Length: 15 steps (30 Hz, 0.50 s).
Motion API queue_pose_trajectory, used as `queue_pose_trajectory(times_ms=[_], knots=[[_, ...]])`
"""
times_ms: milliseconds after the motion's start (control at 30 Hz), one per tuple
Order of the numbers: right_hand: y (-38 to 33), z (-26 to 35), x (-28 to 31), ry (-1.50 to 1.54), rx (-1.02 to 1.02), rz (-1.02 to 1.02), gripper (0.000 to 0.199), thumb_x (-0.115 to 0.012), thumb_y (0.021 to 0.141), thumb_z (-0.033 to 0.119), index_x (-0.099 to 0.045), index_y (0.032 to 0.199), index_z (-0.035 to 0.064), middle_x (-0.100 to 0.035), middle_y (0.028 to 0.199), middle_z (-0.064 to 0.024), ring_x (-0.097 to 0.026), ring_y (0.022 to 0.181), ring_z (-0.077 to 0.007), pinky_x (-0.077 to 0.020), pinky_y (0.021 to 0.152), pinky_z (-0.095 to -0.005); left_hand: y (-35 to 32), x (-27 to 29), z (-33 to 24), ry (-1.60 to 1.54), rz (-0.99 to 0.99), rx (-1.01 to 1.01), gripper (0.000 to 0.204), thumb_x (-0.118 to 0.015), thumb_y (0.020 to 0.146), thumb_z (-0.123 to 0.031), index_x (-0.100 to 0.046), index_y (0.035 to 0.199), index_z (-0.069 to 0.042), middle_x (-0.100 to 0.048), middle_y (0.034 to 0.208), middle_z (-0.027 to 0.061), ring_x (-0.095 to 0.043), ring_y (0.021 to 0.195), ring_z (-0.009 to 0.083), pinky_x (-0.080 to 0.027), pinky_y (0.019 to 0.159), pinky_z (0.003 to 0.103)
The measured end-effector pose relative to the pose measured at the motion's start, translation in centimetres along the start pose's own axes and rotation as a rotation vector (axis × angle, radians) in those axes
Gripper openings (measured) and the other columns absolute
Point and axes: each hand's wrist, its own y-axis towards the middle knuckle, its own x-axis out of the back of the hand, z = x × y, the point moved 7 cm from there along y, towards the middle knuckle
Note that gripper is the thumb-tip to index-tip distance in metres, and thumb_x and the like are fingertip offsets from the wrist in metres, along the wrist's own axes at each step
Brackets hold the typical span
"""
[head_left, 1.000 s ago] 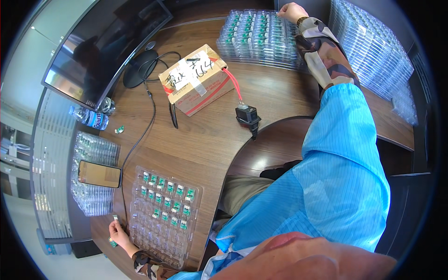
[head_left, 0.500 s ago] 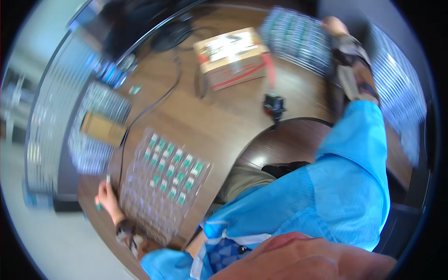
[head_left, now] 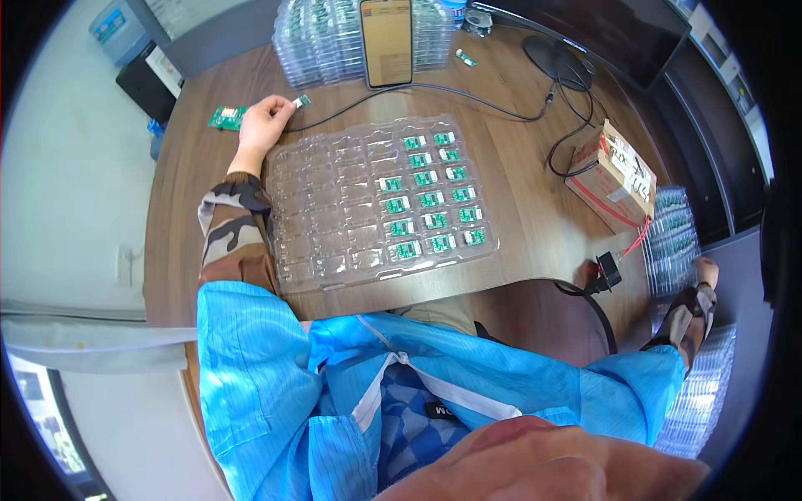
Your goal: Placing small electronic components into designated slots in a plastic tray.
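Note:
My left hand [head_left: 266, 121] is at the far left of the table, its fingertips closed on a small green circuit board [head_left: 302, 102]. Beside its knuckles lies a larger green board [head_left: 226, 118] with light-coloured parts. Just in front of this hand, a clear plastic blister tray [head_left: 321, 286] holds small green circuit boards [head_left: 431, 199] in its right-hand columns; the left columns show bare pockets. My right hand [head_left: 707, 270] reaches out to the far right, next to a stack of filled clear trays [head_left: 671, 230]. Its fingers are mostly hidden.
A phone [head_left: 388, 46] leans on stacked trays [head_left: 320, 43] at the back. A dark cable [head_left: 468, 96] crosses the table. On the right stand a cardboard box [head_left: 612, 177] and a black device [head_left: 605, 272] on a red strap. One loose board [head_left: 465, 58] lies near the monitor base [head_left: 558, 63].
The view has swung round and become sharper, so the table appears turned. My left hand still pinches the small board, and my right hand stays by the tray stack.

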Motion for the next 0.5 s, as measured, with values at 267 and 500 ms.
queue_pose_trajectory(times_ms=[267, 500], knots=[[-2.6, 8.8, 12.2, 0.495, 0.314, -0.511, 0.031, -0.057, 0.08, 0.023, -0.056, 0.102, 0.0006, -0.059, 0.099, -0.0106, -0.056, 0.09, -0.0173, -0.0419, 0.08, -0.0274, 0.2, -0.3, -0.4, 0.009, 0.013, 0.009, 0.022, -0.061, 0.073, -0.029, -0.062, 0.08, -0.008, -0.06, 0.067, 0.0051, -0.056, 0.061, 0.0168, -0.043, 0.058, 0.028], [-28.5, 39.9, 24.5, 1.069, 0.888, -0.589, 0.023, -0.05, 0.083, 0.001, -0.048, 0.106, -0.0016, -0.044, 0.118, -0.0123, -0.043, 0.108, -0.0178, -0.0342, 0.091, -0.0279, 0.1, -0.2, -1.0, 0.015, 0.014, 0.024, 0.024, -0.059, 0.073, -0.031, -0.062, 0.08, -0.009, -0.06, 0.069, 0.0058, -0.057, 0.064, 0.0196, -0.043, 0.06, 0.029]])
